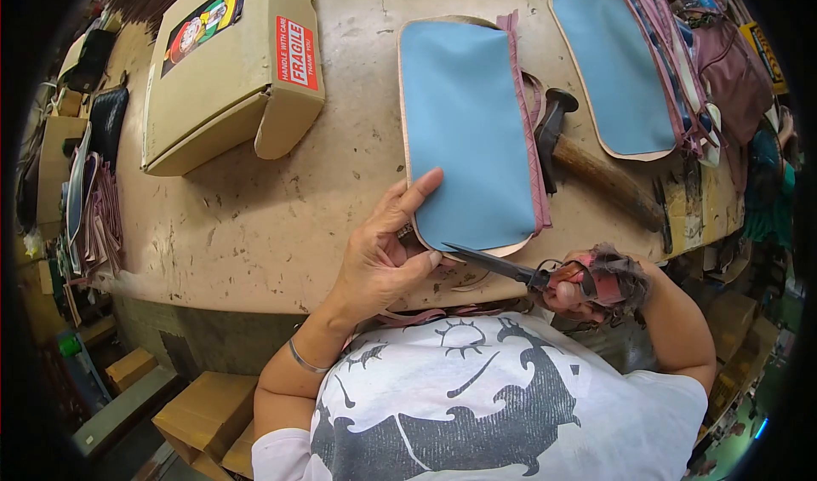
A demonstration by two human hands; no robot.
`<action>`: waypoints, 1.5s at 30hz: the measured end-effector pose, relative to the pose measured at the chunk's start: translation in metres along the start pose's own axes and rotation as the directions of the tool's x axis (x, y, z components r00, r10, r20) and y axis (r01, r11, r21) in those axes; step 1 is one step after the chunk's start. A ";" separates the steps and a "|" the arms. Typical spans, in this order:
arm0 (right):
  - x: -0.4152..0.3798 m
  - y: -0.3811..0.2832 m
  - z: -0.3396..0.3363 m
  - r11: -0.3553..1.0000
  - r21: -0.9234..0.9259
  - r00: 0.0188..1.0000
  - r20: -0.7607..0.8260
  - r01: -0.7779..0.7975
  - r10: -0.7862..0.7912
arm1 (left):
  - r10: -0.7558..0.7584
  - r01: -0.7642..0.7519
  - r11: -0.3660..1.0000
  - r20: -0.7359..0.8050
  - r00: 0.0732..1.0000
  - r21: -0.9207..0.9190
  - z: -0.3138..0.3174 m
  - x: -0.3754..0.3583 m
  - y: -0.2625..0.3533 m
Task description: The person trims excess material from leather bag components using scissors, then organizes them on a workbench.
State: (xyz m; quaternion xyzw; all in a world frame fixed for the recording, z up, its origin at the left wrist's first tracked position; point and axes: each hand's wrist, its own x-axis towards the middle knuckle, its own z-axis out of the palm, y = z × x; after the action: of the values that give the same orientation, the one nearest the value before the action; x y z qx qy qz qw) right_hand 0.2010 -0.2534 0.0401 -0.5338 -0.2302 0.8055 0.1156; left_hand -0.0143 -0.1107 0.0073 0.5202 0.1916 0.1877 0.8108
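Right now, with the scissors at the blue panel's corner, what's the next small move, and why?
Probably close the scissors a short way along the curved lower edge of the blue panel. The right hand has the blades open at that corner, and the left hand pins the panel flat beside them.

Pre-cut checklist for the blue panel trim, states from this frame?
1. Left hand pins the blue panel near its bottom corner: ok.
2. Right hand grips the scissors: ok.
3. Blade tips at the panel's lower edge: ok; whether the blades are already around the edge, cannot tell.
4. Left fingertips clear of the blades: not ok, the thumb tip lies right beside the blade point.
5. Hammer off the cut line: ok, it lies to the panel's right.
6. Cardboard box apart from the panel: ok.
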 end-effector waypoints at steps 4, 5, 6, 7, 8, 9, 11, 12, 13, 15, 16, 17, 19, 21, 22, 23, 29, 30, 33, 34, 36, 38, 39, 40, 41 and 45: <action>0.000 -0.003 0.002 0.999 -0.026 0.999 -0.046 -0.029 0.028 | 0.021 -0.021 1.000 0.004 1.000 0.023 0.000 0.001 -0.001; 0.001 -0.003 0.002 0.997 -0.048 0.995 -0.077 -0.067 0.063 | 0.023 -0.023 0.999 0.001 1.000 0.023 0.000 0.001 -0.001; 0.000 -0.005 0.003 0.995 -0.071 0.993 -0.099 -0.065 0.058 | 0.026 -0.026 0.999 -0.001 1.000 0.022 0.000 0.001 -0.001; -0.003 -0.010 0.005 0.994 -0.094 0.991 -0.120 -0.064 0.052 | 0.023 -0.023 1.000 -0.004 1.000 0.020 0.000 0.001 0.000; -0.004 -0.012 0.005 0.991 -0.116 0.989 -0.142 -0.062 0.046 | 0.021 -0.021 1.000 -0.006 1.000 0.017 0.001 0.000 0.000; -0.003 -0.009 0.003 0.994 -0.090 0.992 -0.117 -0.059 0.048 | 0.018 -0.018 1.000 -0.007 1.000 0.015 0.001 0.000 0.000; -0.003 0.000 -0.005 0.998 -0.037 0.996 -0.067 -0.053 0.050 | 0.022 -0.023 0.999 0.018 1.000 0.035 -0.002 0.000 0.000; -0.004 -0.002 -0.003 0.996 -0.064 0.995 -0.084 -0.058 0.052 | 0.025 -0.026 0.999 0.030 0.999 0.045 -0.003 -0.001 0.000; -0.006 -0.007 0.001 0.994 -0.091 0.993 -0.102 -0.063 0.053 | 0.006 -0.007 0.999 0.029 1.000 0.034 -0.003 -0.001 0.000; -0.007 -0.003 0.002 0.994 -0.092 0.990 -0.131 -0.065 0.053 | -0.034 0.034 0.999 0.029 0.999 0.011 -0.001 -0.001 0.000; -0.005 0.006 0.002 0.996 -0.066 0.988 -0.143 -0.062 0.052 | -0.042 0.042 0.999 0.035 0.998 0.011 0.000 -0.002 0.001; -0.004 0.011 0.001 0.998 -0.040 0.987 -0.153 -0.058 0.051 | -0.051 0.050 0.999 0.039 0.998 0.012 0.000 -0.003 0.001; -0.007 -0.005 0.008 0.980 -0.183 0.987 -0.155 -0.080 0.052 | -0.054 0.053 0.999 0.038 0.998 0.010 0.001 -0.003 0.002; -0.007 -0.010 0.010 0.952 -0.302 0.989 -0.149 -0.060 0.015 | -0.043 0.043 0.999 0.028 0.999 0.003 0.002 -0.003 0.001; -0.006 -0.009 0.010 0.937 -0.347 0.990 -0.141 -0.029 -0.021 | -0.044 0.044 0.999 0.025 0.999 0.003 0.003 -0.003 0.001; -0.005 -0.007 0.010 0.920 -0.392 0.990 -0.132 0.001 -0.057 | -0.046 0.046 0.999 0.022 0.999 0.003 0.003 -0.004 0.000; -0.009 -0.007 0.016 0.955 -0.295 0.991 -0.130 0.002 -0.042 | -0.012 0.013 0.999 -0.007 1.000 0.038 0.010 -0.006 0.002; -0.010 -0.006 0.017 0.969 -0.245 0.988 -0.154 -0.025 -0.014 | 0.003 -0.003 0.999 -0.011 1.000 0.052 0.011 -0.007 0.001; -0.007 0.006 0.023 0.993 -0.113 0.980 -0.198 -0.041 0.018 | 0.021 -0.019 0.997 -0.024 1.000 0.074 0.015 -0.010 -0.002; -0.004 0.017 0.022 0.997 -0.081 0.980 -0.198 -0.008 -0.009 | 0.026 -0.024 0.997 -0.027 0.999 0.074 0.016 -0.010 -0.003; -0.003 0.019 0.022 0.996 -0.090 0.984 -0.175 0.022 -0.038 | 0.037 -0.035 0.997 -0.034 0.999 0.074 0.016 -0.010 -0.003; -0.006 0.009 0.023 0.986 -0.165 0.992 -0.124 0.018 -0.038 | 0.069 -0.062 0.992 -0.061 0.996 0.107 0.020 -0.010 -0.005; -0.005 0.009 0.023 0.994 -0.098 0.992 -0.109 0.055 -0.066 | 0.085 -0.075 0.990 -0.073 0.994 0.123 0.021 -0.010 -0.005; -0.004 0.011 0.024 0.995 -0.029 0.991 -0.097 0.093 -0.095 | 0.111 -0.096 0.982 -0.082 0.990 0.163 0.022 -0.010 -0.006; -0.003 0.014 0.025 0.991 0.039 0.988 -0.088 0.129 -0.125 | 0.138 -0.117 0.972 -0.090 0.986 0.203 0.023 -0.010 -0.006; 0.004 0.030 0.025 0.992 0.125 0.989 -0.147 0.010 0.009 | 0.200 -0.172 0.948 -0.080 0.976 0.269 0.025 -0.011 -0.010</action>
State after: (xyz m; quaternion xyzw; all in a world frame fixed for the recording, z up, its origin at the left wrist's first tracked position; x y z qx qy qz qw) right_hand 0.1790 -0.2842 0.0301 -0.5834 -0.1701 0.7767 0.1659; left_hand -0.0102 -0.1395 0.0089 0.6273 0.2073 0.2640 0.7027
